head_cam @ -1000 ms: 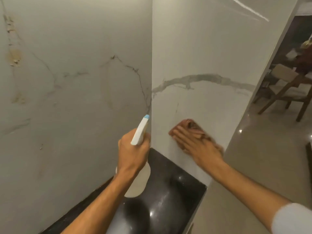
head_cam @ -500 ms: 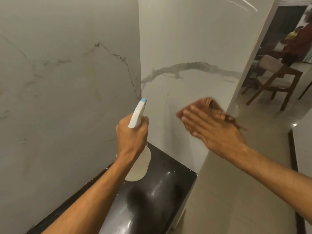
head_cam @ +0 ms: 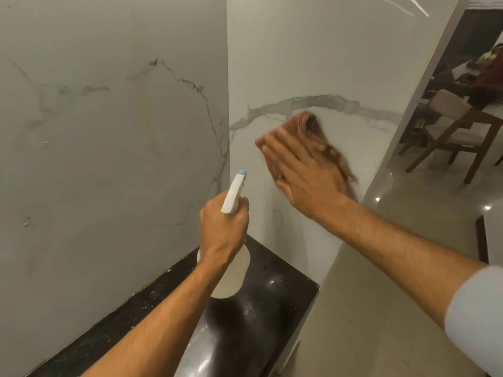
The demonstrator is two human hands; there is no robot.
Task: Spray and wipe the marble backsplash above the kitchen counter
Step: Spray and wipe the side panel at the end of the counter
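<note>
Cloth (head_cam: 324, 137) on backsplash (head_cam: 313, 63), right of spray bottle (head_cam: 231, 240).

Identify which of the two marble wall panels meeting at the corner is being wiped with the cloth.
The right-hand panel, crossed by a thick grey vein: the right hand presses the brown cloth flat on it. The left panel has only thin veins.

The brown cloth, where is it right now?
In the head view the brown cloth is right of centre, pressed flat under the right hand against the marble backsplash, just below its grey vein.
</note>
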